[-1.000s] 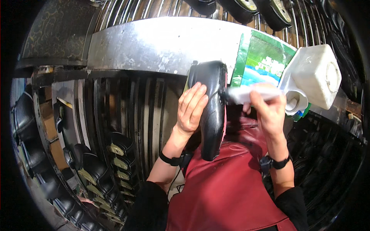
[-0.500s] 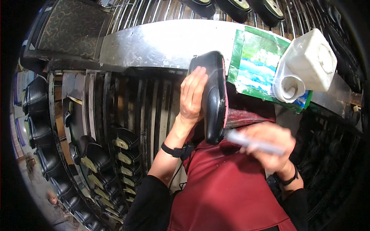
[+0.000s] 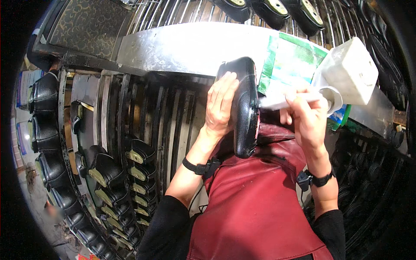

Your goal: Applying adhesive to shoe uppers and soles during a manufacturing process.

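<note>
A black leather shoe (image 3: 247,108) stands on end in front of me, leaning against the edge of the metal bench. My left hand (image 3: 220,106) grips its left side, fingers laid along the leather and thumb hidden. On its right side runs the sole edge, which shows a pinkish line. Closed around the pale handle of a brush-like tool (image 3: 275,103) is my right hand (image 3: 308,113). The tool's tip touches the shoe's sole edge about halfway along. Glare washes out part of the handle. A red apron (image 3: 251,203) covers my lap below the shoe.
On the bench (image 3: 182,47) lies a green-bordered sheet (image 3: 271,56), beside a white plastic container (image 3: 353,71) with a round opening (image 3: 333,97). More black shoes (image 3: 271,12) stand on the bars beyond. Racks of shoes (image 3: 104,173) fill the left; dark racks (image 3: 364,182) stand right.
My right hand with the tool has moved up and away from me along the sole edge, from the shoe's near end toward its middle. The shoe stays in my left hand, nearly still.
</note>
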Available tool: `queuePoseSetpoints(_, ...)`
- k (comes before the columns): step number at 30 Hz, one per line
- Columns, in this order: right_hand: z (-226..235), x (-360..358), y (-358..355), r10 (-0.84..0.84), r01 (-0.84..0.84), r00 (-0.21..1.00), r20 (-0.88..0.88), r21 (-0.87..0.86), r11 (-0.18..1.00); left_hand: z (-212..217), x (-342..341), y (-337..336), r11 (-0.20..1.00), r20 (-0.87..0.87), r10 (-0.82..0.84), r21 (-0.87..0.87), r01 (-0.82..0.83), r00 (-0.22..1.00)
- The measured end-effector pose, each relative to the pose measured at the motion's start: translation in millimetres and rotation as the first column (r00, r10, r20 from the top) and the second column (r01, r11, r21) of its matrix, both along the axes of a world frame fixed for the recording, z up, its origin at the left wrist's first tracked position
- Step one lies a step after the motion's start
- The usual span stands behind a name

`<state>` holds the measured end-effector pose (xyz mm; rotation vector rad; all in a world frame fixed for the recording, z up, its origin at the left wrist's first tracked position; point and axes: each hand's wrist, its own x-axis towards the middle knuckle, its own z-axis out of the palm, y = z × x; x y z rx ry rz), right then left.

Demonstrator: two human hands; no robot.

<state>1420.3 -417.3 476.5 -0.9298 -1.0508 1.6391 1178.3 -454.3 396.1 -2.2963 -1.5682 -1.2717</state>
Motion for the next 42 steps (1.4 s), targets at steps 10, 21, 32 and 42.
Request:
queuePoseSetpoints(10,61,18,-57,0.205,-0.359,0.923,0.325,0.537,0.763,9,-4,3,1.000,-0.020,-0.017,-0.025,0.017,1.000)
queuePoseSetpoints(21,60,13,-26,0.092,-0.158,0.981,0.173,0.426,0.891,36,-1,15,0.995,-0.017,-0.009,-0.104,0.007,1.000)
queuePoseSetpoints(32,112,0,36,0.105,-0.339,0.927,0.361,0.684,0.646,91,-12,63,0.956,0.100,0.017,-0.294,0.013,0.995)
queuePoseSetpoints(42,16,16,80,-0.070,-0.113,0.956,0.286,0.577,0.809,93,-44,112,0.826,0.491,-0.140,-0.422,0.375,0.860)
